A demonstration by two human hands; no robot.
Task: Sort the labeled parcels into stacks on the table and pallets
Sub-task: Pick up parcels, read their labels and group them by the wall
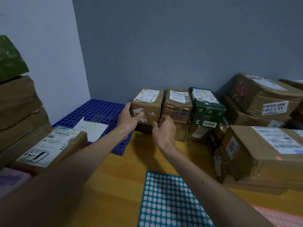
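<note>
Right of blue pallet (98,108): brown parcel (150,110) atop stack.
L grip (131,117) grasping parcel; R grip (164,130) curled close by, can't tell if holding.

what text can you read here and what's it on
"46-3-3301", upside down: label on the stacked box at right.
"2017", sideways: label on the big near-right box.
"5-1", handwritten: label on the near-left box.
"1-1", probably, handwritten: label on the held box.
Other printed labels and the green box's print: too small or blurred.

Yellow wooden surface (118,174) lies open near the middle; stacked brown cardboard boxes (19,112) wall the left, labelled cardboard parcels (262,153) crowd the right.
</note>
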